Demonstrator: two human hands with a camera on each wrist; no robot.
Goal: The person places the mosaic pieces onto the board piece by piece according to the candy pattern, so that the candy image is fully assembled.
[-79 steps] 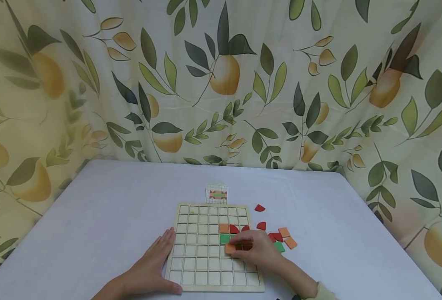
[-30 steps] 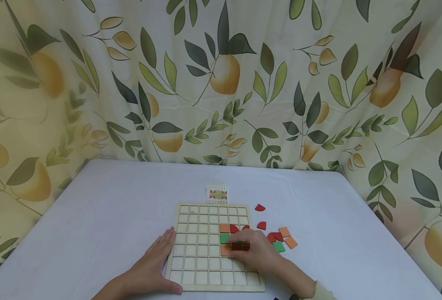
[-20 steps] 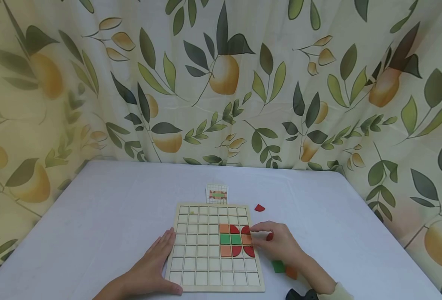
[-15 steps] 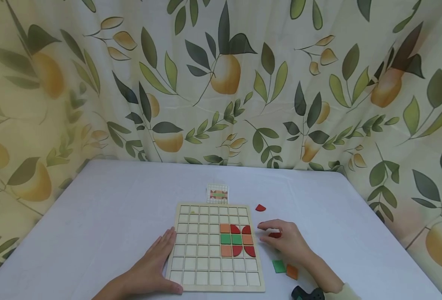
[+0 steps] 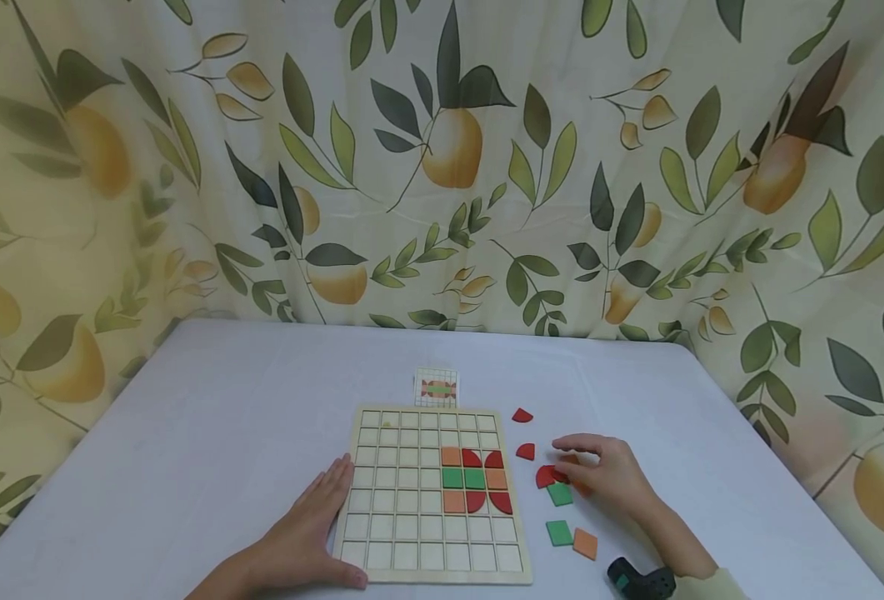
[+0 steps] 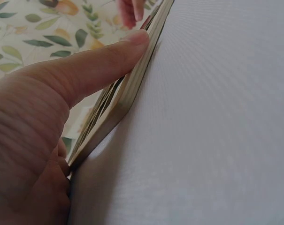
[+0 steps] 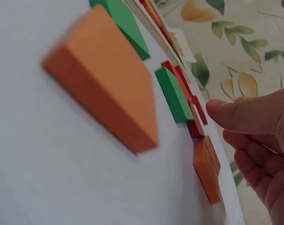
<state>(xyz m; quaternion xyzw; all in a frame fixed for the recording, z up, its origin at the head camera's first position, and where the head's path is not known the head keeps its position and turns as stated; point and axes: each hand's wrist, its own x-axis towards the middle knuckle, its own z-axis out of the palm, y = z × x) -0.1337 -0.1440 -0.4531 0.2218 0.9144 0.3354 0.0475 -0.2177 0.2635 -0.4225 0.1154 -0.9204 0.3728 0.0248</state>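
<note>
My left hand (image 5: 302,525) lies along the left side of a wooden grid board (image 5: 392,529), fingers straight. The thumb (image 6: 109,58) rests on the board's near edge. On the right half sit orange and green square tiles and red quarter-circle pieces in three rows, such as a green tile (image 5: 452,477). My right hand (image 5: 610,475) hovers over the loose pieces right of the board, thumb and forefinger apart, holding nothing. Below its fingers are red pieces (image 5: 545,477), a green tile (image 5: 560,494) and orange tiles (image 7: 207,168), partly hidden in the head view.
A small pattern card (image 5: 437,388) stands behind the board. Two red pieces (image 5: 522,415) lie right of the board's far corner. Closer in are another green tile (image 5: 559,533) and an orange tile (image 5: 586,543). A black device (image 5: 640,581) sits at the right wrist. A printed curtain hangs behind.
An orange tile in the right hand was set into the board's lower coloured row. The right hand then let go and moved right, over the loose pieces. The left hand stayed put.
</note>
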